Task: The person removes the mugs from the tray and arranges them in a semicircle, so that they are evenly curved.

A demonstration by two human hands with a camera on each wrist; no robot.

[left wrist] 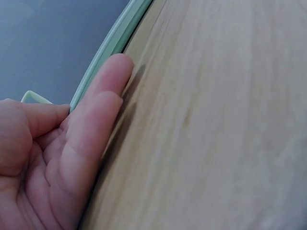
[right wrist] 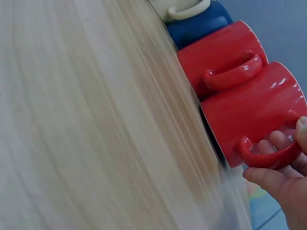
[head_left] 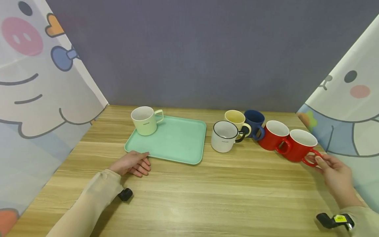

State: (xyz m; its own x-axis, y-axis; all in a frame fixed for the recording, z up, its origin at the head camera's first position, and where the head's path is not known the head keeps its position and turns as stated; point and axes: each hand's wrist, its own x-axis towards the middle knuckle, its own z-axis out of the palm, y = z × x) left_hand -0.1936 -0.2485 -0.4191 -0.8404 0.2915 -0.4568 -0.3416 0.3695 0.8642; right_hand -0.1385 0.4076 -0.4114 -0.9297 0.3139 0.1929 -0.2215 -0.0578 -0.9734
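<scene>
On the right, my right hand grips the handle of the outermost red mug. Thumb and fingers close round that handle in the right wrist view. Against this mug's left side sits a second red mug, its handle facing forward. My left hand is at the near left edge of a mint-green tray. Its thumb lies on the rim, with the fingers along the outside, pinching the edge. A pale green ribbed mug stands upright at the tray's back left.
Left of the red mugs stand a dark blue mug, a yellow mug and a white mug with a black rim and handle. Behind the wooden table rises a grey panel. Cartoon-printed sheets flank both sides.
</scene>
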